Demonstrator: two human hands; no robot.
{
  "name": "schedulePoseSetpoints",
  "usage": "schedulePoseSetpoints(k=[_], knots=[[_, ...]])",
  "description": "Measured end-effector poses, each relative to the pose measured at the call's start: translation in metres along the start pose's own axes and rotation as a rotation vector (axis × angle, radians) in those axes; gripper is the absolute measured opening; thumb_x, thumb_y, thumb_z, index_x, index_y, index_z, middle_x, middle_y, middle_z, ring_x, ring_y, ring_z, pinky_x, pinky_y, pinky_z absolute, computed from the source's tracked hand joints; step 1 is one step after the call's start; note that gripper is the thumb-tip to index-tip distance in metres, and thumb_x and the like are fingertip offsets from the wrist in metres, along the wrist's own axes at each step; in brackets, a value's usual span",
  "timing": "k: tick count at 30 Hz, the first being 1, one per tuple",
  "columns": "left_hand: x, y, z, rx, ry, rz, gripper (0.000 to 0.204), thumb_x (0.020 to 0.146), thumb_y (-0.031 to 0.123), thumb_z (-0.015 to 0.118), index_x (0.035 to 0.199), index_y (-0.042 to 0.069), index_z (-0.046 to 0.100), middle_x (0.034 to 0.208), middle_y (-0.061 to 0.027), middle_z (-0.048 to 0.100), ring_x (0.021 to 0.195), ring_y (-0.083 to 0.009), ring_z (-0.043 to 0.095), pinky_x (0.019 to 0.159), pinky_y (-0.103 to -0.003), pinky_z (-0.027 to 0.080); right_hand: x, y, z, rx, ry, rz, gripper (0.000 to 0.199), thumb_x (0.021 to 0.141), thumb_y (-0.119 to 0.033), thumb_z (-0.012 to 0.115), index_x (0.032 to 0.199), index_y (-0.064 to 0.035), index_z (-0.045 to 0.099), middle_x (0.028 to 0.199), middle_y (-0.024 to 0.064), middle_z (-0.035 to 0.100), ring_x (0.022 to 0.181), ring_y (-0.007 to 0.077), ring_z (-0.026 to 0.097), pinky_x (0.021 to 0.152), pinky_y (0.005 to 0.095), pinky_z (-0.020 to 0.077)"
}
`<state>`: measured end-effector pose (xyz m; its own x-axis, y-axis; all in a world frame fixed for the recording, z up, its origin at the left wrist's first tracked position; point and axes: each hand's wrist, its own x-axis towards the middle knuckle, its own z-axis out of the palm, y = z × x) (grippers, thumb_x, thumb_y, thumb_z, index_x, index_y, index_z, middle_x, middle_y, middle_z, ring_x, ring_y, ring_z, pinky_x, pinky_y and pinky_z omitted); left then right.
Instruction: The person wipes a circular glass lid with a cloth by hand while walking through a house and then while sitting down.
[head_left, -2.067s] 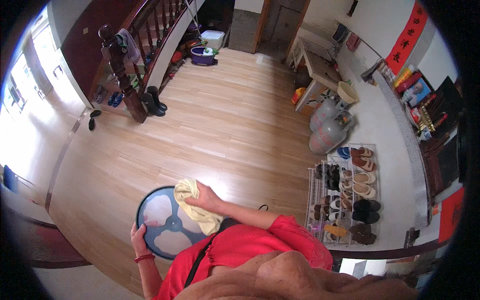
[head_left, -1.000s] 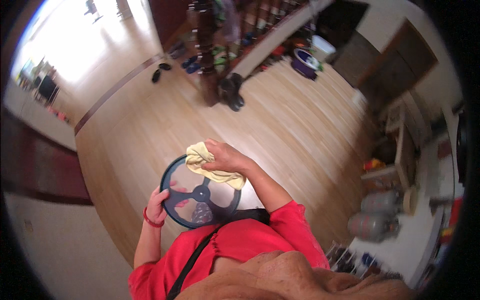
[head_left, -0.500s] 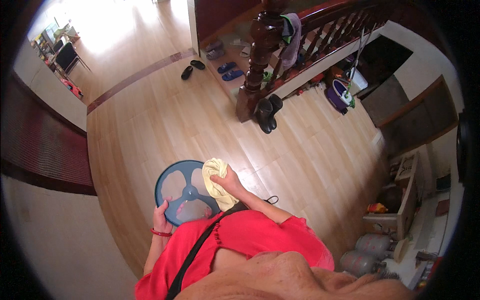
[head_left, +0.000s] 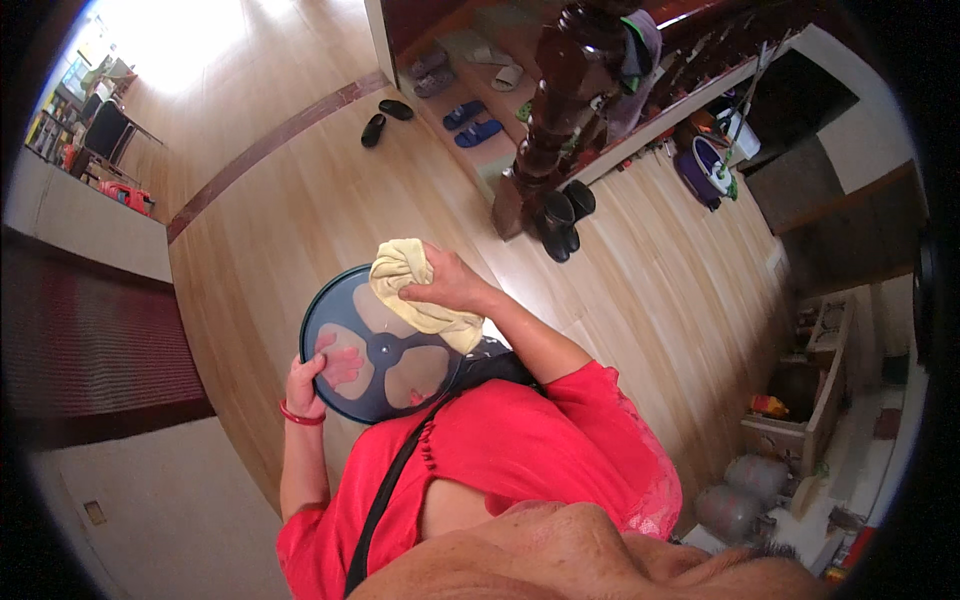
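Observation:
A round blue-grey lid (head_left: 383, 350) with three spokes and clear panels is held before my body, over the floor. My left hand (head_left: 306, 386) grips its left rim. The fingers of that hand show through the clear panel, spread on the underside, and the thumb lies at the edge. Bunched in my right hand (head_left: 455, 284) is a pale yellow cloth (head_left: 440, 322). It lies over the upper right part of the lid and its rim, hiding that stretch. The lid's lower right edge is close to my dark apron.
Black boots (head_left: 560, 225) stand by the dark wooden stair post (head_left: 545, 120). Black slippers (head_left: 373, 130) and blue sandals (head_left: 478, 133) lie farther off. At the right are a purple mop bucket (head_left: 700, 172), a wooden shelf unit (head_left: 790, 435) and grey gas cylinders (head_left: 735, 510).
Both hands have moved up and away from my body with the lid. The cloth has shifted up and slightly left along the rim. The view has turned a little.

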<state>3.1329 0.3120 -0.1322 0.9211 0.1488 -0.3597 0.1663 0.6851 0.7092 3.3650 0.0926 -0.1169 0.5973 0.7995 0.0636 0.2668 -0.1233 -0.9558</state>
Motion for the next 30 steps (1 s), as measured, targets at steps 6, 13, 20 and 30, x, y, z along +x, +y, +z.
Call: schedulePoseSetpoints(k=[6, 13, 20, 30], knots=[[0.051, 0.032, 0.004, -0.051, 0.190, 0.136, 0.043, 0.084, 0.014, 0.060, 0.123, -0.001, 0.049, 0.115, -0.0141, 0.060, 0.101, -0.0283, 0.060, 0.087, -0.041, 0.051, 0.067, 0.067, 0.017, 0.290, 0.188, 0.168, 0.066, 0.072, -0.029, 0.074, 0.126, -0.0036, 0.048, 0.116, 0.0138, 0.059, 0.109, 0.0235, 0.057, 0.092, 0.0347, 0.0443], [0.120, 0.049, -0.023, -0.204, 0.434, 0.169, 0.048, 0.089, 0.031, 0.056, 0.132, 0.013, 0.044, 0.125, -0.0189, 0.055, 0.113, -0.0329, 0.054, 0.092, -0.043, 0.046, 0.198, 0.060, -0.018, -0.101, 0.144, -0.034, 0.054, 0.072, -0.035, 0.070, 0.108, 0.0000, 0.051, 0.099, 0.0229, 0.055, 0.092, 0.0399, 0.057, 0.077, 0.0436, 0.0469], [0.216, 0.130, -0.069, -0.162, 0.059, 0.098, 0.059, 0.087, 0.040, 0.054, 0.125, -0.004, 0.049, 0.123, -0.0269, 0.053, 0.111, -0.0393, 0.055, 0.088, -0.046, 0.048, 0.348, 0.019, -0.072, -0.335, -0.132, -0.259, 0.046, 0.073, -0.030, 0.072, 0.098, 0.0016, 0.051, 0.101, 0.0198, 0.053, 0.093, 0.0391, 0.056, 0.079, 0.0413, 0.0465], [0.315, 0.259, -0.147, 0.003, 0.217, -0.054, 0.058, 0.088, 0.038, 0.049, 0.119, -0.011, 0.052, 0.121, -0.0230, 0.057, 0.107, -0.0357, 0.058, 0.083, -0.041, 0.049, 0.520, 0.060, -0.018, -0.097, 0.016, -0.065, 0.051, 0.073, -0.029, 0.074, 0.113, -0.0031, 0.054, 0.105, 0.0166, 0.058, 0.097, 0.0329, 0.059, 0.084, 0.0382, 0.0470]])
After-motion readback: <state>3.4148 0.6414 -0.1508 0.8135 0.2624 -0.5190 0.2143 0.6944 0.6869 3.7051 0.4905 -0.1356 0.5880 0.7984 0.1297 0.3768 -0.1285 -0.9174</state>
